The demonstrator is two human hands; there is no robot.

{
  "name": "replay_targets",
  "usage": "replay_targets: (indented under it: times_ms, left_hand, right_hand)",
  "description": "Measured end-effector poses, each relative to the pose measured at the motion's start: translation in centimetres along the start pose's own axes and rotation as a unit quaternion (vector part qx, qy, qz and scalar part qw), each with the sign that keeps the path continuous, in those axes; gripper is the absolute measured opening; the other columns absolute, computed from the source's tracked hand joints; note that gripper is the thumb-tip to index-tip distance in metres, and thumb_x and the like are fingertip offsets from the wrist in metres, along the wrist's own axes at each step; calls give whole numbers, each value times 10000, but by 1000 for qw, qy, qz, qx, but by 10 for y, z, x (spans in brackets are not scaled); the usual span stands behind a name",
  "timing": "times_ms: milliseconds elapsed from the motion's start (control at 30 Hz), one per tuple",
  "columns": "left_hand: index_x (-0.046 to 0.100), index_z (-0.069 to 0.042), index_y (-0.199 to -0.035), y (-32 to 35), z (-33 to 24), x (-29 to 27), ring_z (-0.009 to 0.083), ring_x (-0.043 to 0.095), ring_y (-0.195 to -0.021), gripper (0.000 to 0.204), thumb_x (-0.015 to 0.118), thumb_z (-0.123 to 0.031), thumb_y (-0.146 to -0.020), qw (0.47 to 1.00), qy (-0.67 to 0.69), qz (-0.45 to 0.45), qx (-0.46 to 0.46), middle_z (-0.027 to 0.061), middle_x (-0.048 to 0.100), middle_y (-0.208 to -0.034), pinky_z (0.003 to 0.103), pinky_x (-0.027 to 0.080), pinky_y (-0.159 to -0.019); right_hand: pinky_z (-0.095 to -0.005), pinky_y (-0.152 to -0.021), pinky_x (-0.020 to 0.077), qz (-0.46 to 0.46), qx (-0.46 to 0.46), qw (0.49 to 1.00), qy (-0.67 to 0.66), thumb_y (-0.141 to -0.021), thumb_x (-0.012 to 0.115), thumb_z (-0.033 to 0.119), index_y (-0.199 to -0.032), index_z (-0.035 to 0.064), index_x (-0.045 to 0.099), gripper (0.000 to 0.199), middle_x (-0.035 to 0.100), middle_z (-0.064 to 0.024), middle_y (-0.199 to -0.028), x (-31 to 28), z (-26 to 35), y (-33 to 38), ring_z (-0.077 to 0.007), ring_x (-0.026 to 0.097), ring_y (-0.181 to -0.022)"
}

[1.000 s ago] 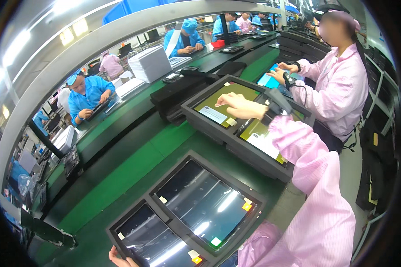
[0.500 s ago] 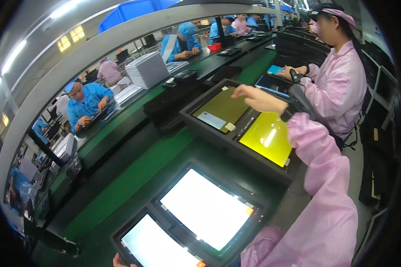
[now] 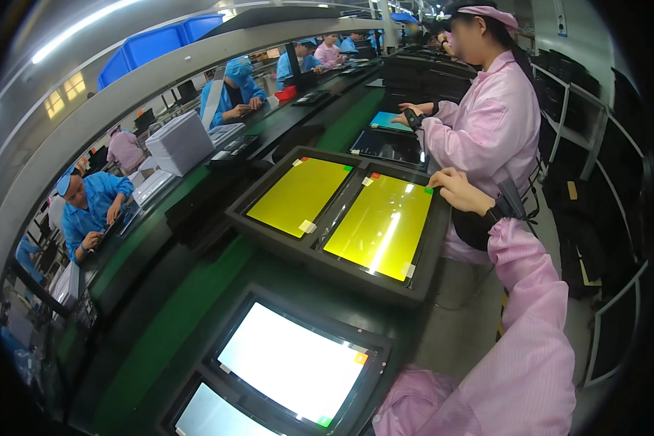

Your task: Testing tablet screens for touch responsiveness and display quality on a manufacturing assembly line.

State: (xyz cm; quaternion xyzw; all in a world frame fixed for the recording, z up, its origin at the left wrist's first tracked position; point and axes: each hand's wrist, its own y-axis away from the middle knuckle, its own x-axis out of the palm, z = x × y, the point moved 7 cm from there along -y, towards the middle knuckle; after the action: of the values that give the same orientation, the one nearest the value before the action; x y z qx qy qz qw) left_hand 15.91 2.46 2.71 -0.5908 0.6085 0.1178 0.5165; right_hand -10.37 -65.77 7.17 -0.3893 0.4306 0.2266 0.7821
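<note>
My right hand [image 3: 463, 192] reaches over the far foam tray [image 3: 327, 285]. Its bent fingertips are closed at the green tab [image 3: 429, 190] on the corner of the right-hand yellow-lit screen panel [image 3: 378, 225]. Another yellow-lit panel [image 3: 300, 196] lies left of it in the same tray, with small coloured and pale tabs at its corners. Nearer to me, a second dark tray [image 3: 376, 363] holds a panel glowing white [image 3: 294, 356] and a paler lit panel [image 3: 221, 414], cut off by the lower edge. My left hand is out of view.
A co-worker in pink [image 3: 487, 109] on the right handles a blue-lit panel [image 3: 394, 120] beside a dark panel [image 3: 389, 147]. A metal frame rail [image 3: 123, 98] runs along the bench. Beyond it, people in blue work near white stacks [image 3: 180, 144]. Dark racks [image 3: 596, 131] stand at right.
My right hand has moved from above the far tray's left panel to the right panel's corner. The left panel went from olive with a pale box to bright yellow. The view has shifted.
</note>
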Motion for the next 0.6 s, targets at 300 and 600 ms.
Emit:
replay_targets:
  times_ms: [300,600]
  left_hand:
    - [374,56,-1254,7,11,-4,351,513,-1096,484,425,89,-774,1000,-6,-3,-26,272,473,-1171,425,384,-998]
    - [362,58,-1251,3,9,2,351,503,-1101,491,413,90,-764,999,22,11,-34,271,469,-1164,430,380,-1001]
  right_hand:
    - [-399,-954,302,19,-81,996,-37,-801,443,84,-1089,96,519,298,579,-89,-1080,72,52,-132,-274,443,-1125]
    - [-390,-985,281,11,-147,981,-124,-757,428,36,-1054,79,529,317,610,-58,-1054,44,100,-100,-242,428,-1118]
